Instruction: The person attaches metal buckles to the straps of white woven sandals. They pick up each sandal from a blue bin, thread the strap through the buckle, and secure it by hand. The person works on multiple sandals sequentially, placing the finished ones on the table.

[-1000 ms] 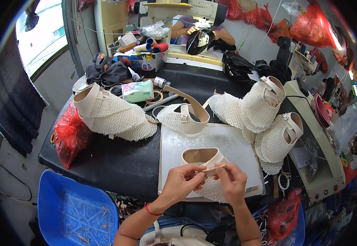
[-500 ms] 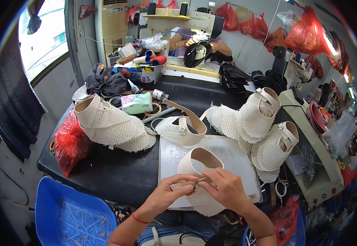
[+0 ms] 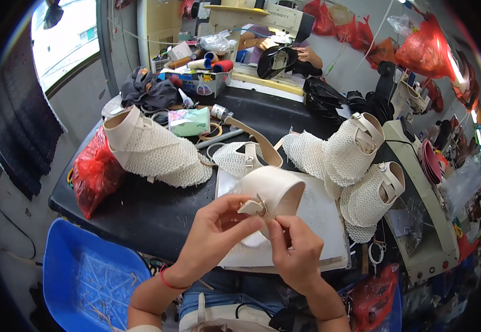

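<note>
A cream shoe upper point(image 3: 276, 189) with a broad ankle band is held up between my hands, over a white board point(image 3: 320, 243). My left hand point(image 3: 210, 232) is closed, thumb and fingers pinching a short strap end by a small metal buckle point(image 3: 261, 206). On the other side of the buckle, my right hand point(image 3: 300, 249) is closed, pinching the strap between thumb and forefinger. Most of the upper's woven part is hidden behind my hands. Beyond it lies another woven upper point(image 3: 235, 157) with a buckled strap.
Stacked white woven uppers stand at left point(image 3: 157, 152) and right point(image 3: 354, 146). A red plastic bag point(image 3: 98, 174) sits at the table's left edge, above a blue bin point(image 3: 58, 276). At the back, a person works at a sewing machine point(image 3: 279, 22) with a black piece.
Both hands have raised the upper and tilted it, so its band now turns to the right. The metal buckle shows more plainly. My view has shifted slightly.
</note>
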`<act>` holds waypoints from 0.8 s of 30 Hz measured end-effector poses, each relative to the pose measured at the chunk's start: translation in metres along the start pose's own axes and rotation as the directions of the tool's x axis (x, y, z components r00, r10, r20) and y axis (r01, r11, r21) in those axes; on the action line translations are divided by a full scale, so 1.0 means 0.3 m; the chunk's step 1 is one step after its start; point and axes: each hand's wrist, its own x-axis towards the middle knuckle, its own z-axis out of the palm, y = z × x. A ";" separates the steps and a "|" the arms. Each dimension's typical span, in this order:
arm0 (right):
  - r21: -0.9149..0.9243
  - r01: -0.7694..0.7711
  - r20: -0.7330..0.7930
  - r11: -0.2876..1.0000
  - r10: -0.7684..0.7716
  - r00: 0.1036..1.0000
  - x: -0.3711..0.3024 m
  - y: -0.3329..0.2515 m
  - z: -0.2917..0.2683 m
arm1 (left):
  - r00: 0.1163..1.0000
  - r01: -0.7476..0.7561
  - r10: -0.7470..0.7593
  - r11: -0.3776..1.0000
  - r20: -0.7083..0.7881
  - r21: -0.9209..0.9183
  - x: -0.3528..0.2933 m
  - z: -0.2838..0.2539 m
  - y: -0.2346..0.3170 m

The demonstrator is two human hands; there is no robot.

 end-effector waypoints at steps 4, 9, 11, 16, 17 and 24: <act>0.128 -0.148 0.105 0.981 0.135 0.985 -0.085 0.035 0.018 | 0.991 -0.131 0.132 0.988 -0.017 0.080 0.026 -0.012 -0.098; 0.241 0.006 0.011 0.970 -0.009 1.000 -0.014 0.048 -0.009 | 0.972 -0.234 0.235 0.967 0.010 0.104 0.007 0.026 -0.185; 0.234 0.082 0.025 0.969 -0.091 0.996 -0.004 0.067 -0.013 | 0.952 -0.298 0.306 0.918 0.012 0.263 0.007 0.028 -0.201; 0.586 -0.213 0.143 0.782 0.159 0.977 -0.065 0.107 -0.020 | 0.880 -0.398 0.474 0.696 0.033 0.598 0.020 0.057 -0.171; 0.675 -0.327 0.223 0.661 0.240 0.945 -0.074 0.110 -0.025 | 0.859 -0.417 0.511 0.678 0.019 0.605 0.019 0.061 -0.176; 0.816 -0.552 0.458 0.170 0.391 0.798 -0.050 0.125 -0.011 | 0.741 -0.510 0.671 0.551 0.011 0.660 0.013 0.070 -0.211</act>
